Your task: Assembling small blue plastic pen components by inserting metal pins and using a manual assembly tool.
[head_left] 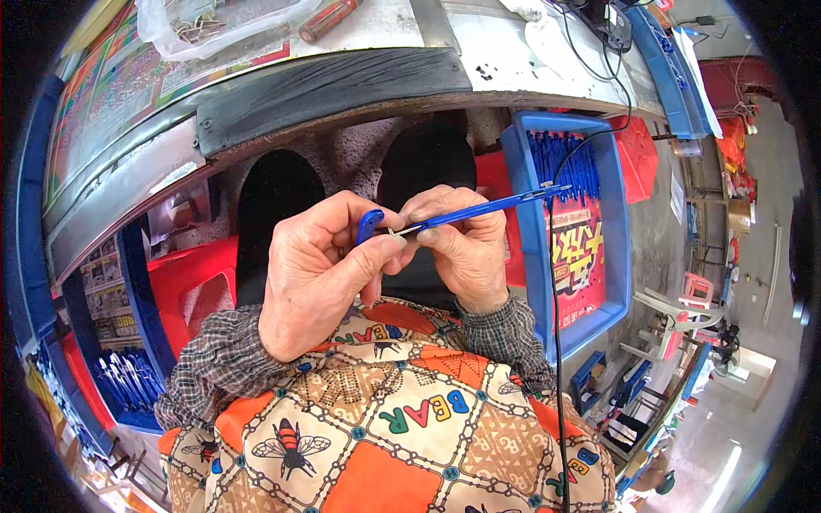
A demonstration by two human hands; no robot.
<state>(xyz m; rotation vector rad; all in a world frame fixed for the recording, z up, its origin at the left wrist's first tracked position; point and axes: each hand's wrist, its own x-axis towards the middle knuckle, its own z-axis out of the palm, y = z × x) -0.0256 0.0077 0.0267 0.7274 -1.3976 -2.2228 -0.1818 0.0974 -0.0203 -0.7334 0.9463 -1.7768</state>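
Above my lap, my left hand (321,269) pinches a small curved blue piece (369,226) with little holes near its end. A thin metal bit (400,232) shows by its thumb tip. My right hand (460,248) is closed on a long slim blue piece (487,208), which slants up to the right and ends in a slotted, metal-looking tip. The two pieces meet between my fingertips; whether they are joined is hidden. The far end of the long piece reaches over a blue tray (624,248) holding many similar slim blue pieces (564,167).
Ahead runs a workbench with a dark front edge (333,90). On it are a clear plastic tub (214,34) and a red-handled screwdriver (328,19). A black cable (554,342) hangs down at the right. Another blue crate (128,385) with slim pieces stands at the lower left.
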